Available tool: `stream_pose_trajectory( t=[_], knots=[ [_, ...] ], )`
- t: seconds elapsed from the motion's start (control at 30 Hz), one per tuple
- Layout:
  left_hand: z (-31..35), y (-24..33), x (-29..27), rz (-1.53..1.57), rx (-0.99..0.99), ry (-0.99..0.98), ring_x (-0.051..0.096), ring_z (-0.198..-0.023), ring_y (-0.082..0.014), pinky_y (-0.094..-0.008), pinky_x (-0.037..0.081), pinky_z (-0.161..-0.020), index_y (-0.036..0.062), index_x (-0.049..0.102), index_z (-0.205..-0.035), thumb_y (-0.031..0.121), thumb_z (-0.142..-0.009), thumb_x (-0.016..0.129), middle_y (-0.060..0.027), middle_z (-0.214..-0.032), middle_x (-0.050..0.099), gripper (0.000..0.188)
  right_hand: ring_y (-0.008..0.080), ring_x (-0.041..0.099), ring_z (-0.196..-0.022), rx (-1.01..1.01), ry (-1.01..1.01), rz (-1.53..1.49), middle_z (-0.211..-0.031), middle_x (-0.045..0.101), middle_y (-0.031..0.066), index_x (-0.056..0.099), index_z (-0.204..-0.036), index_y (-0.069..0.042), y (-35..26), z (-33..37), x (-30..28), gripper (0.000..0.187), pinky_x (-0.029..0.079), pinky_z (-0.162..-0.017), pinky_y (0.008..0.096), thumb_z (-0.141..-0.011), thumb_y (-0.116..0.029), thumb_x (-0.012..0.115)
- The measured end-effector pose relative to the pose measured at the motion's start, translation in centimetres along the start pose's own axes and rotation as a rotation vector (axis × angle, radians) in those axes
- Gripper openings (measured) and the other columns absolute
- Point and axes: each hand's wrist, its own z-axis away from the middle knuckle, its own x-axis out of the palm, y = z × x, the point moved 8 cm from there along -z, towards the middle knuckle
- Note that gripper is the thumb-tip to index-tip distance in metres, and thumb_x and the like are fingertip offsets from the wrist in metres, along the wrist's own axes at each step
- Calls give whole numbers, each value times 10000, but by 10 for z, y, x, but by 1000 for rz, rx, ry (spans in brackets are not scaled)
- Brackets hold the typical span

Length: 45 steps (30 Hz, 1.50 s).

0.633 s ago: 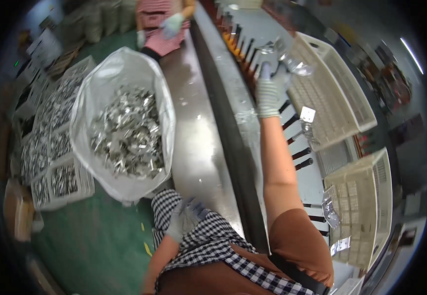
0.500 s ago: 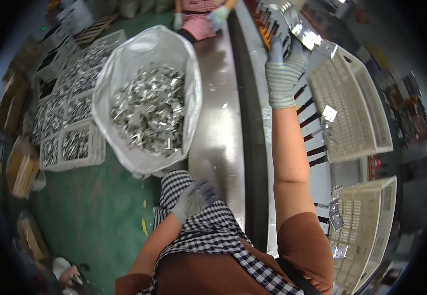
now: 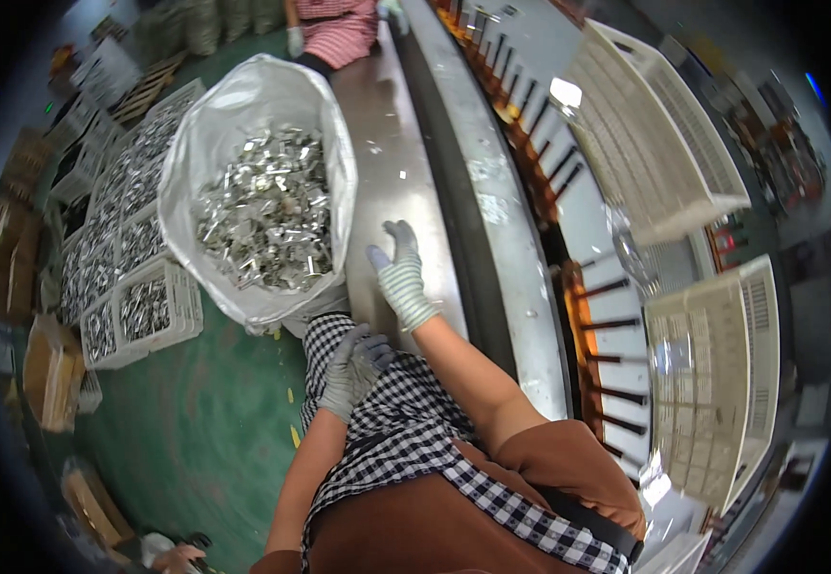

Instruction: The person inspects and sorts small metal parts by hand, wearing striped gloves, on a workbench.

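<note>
My left hand (image 3: 351, 373), in a grey glove, rests on the black-and-white checked apron (image 3: 406, 407) over my lap. Its fingers lie loosely apart, with nothing visible in them. My right hand (image 3: 402, 277), in a striped glove, is over the bare metal bench (image 3: 392, 172), its thumb and fingers apart and holding nothing visible. Left of it stands a large white sack (image 3: 181, 177), open at the top, with a heap of small shiny metal pieces (image 3: 277, 210) inside.
To the right runs a row of dark prongs (image 3: 616, 359) on an orange-brown rail (image 3: 583, 335). Beyond it stand cream plastic crates (image 3: 664, 143). Crates of metal parts (image 3: 143, 311) sit on the green floor at left. Another person (image 3: 339, 33) is at the bench's far end.
My right hand has come back from the prongs and shiny metal pieces at the far right to the bench. My left hand stays on the apron. The view has turned.
</note>
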Motion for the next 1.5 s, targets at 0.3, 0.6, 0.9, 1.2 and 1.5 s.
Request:
stream_pose_trajectory(
  t=[0.3, 0.6, 0.9, 1.2, 1.5],
  knots=[
    [-5, -2, -11, -69, 43, -66, 606, -833, -264, -383, 532, -749, 66, 469, -1087, 302, -842, 583, -147, -956, 581, 359, 399, 145, -1292, -157, 804, 177, -1380, 113, 291, 351, -1264, 26, -49, 12, -198, 577, 152, -1056, 452, -770, -172, 572],
    [8, 7, -9, -162, 103, -90, 607, -839, -258, -358, 534, -739, 61, 487, -1079, 299, -845, 583, -149, -962, 589, 347, 422, 423, -1106, -377, 856, 421, -1165, 478, 283, 469, -1171, 49, -88, -75, -252, 531, 278, -994, 440, -764, -268, 594],
    [6, 9, -14, -203, 68, -79, 566, -846, -195, -313, 513, -767, 52, 526, -1033, 266, -860, 564, -63, -915, 545, 278, 363, 461, -1009, -719, 15, 188, -1050, 468, 240, 546, -1017, -7, -203, -62, -56, 385, 355, -886, 451, -699, -207, 627],
    [13, 11, -19, -173, 67, -148, 585, -904, -208, -304, 520, -800, 12, 478, -1138, 263, -885, 518, -134, -1040, 554, 358, 385, 298, -1236, -203, 364, -81, -1343, 240, 268, 322, -1281, 41, -28, 34, -126, 682, 247, -1027, 422, -715, -190, 626],
    [16, 15, -12, -220, 113, -118, 580, -905, -232, -338, 504, -798, 50, 483, -1122, 293, -840, 590, -144, -1026, 567, 388, 399, 187, -1290, -157, 822, 357, -1367, 188, 296, 375, -1253, 35, -39, 50, -249, 620, 165, -1059, 423, -740, -196, 636]
  ],
)
